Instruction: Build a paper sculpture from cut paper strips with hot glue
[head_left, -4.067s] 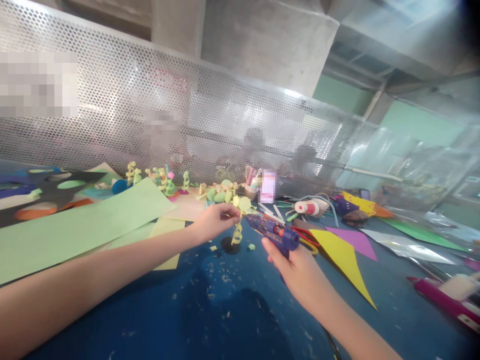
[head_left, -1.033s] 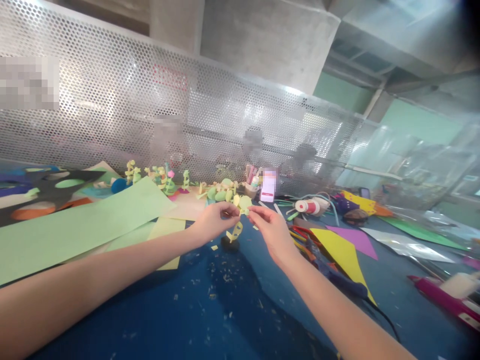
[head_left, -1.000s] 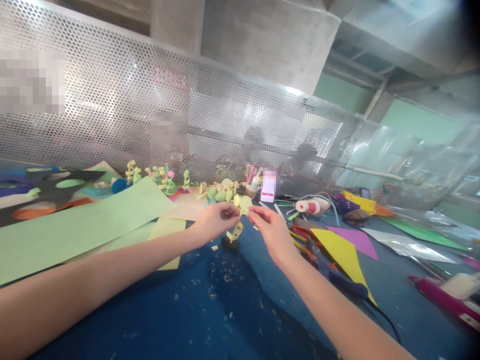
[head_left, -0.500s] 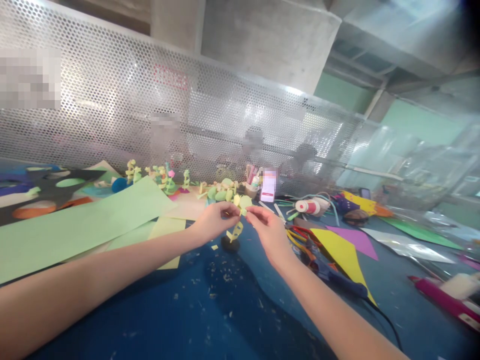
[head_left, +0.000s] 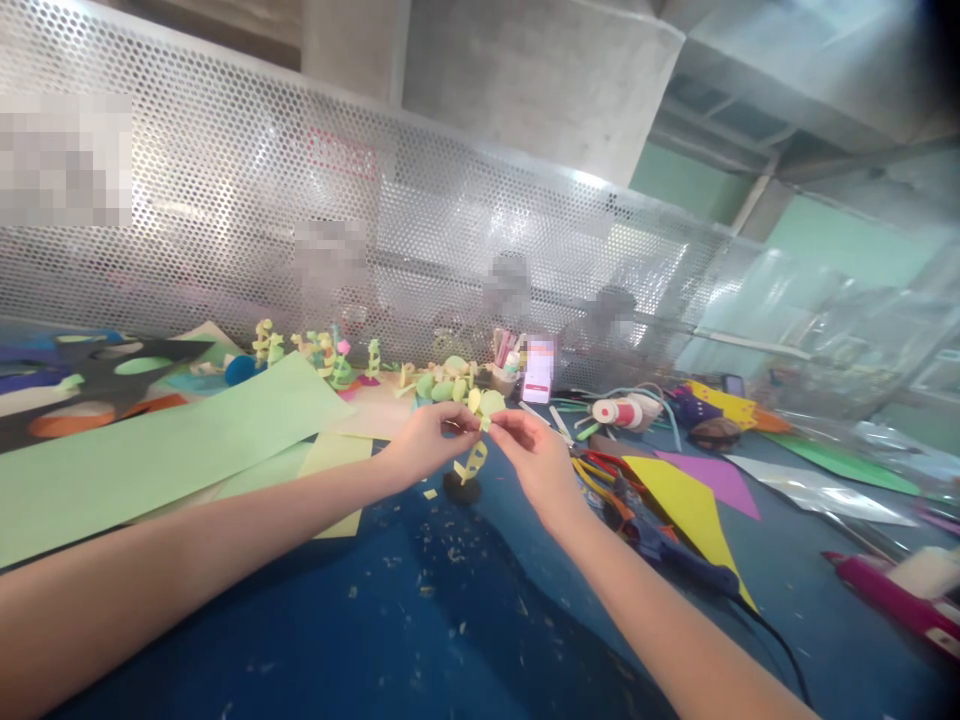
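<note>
A small paper flower (head_left: pixel 474 455) with a curled yellow paper stem stands on a dark round base (head_left: pixel 460 488) on the blue table (head_left: pixel 420 610). My left hand (head_left: pixel 429 440) pinches the top of the stem, fingers closed. My right hand (head_left: pixel 529 455) meets it from the right, fingertips pinched on a small pale yellow-green piece at the stem's top. A blue glue gun (head_left: pixel 667 548) lies on the table to the right of my right forearm, its black cord trailing toward me.
Long pale green paper sheets (head_left: pixel 150 455) lie at left, yellow (head_left: pixel 694 515) and magenta (head_left: pixel 716 480) paper triangles at right. Finished paper flowers (head_left: pixel 442 382), a pen cup (head_left: pixel 501 372) and a tape roll (head_left: pixel 619 412) line the perforated metal screen (head_left: pixel 300 220). Paper scraps dot the table.
Four seconds ago my right hand held the glue gun near the flower; the gun now lies on the table and that hand pinches the flower's top. Over the last second, almost nothing moved.
</note>
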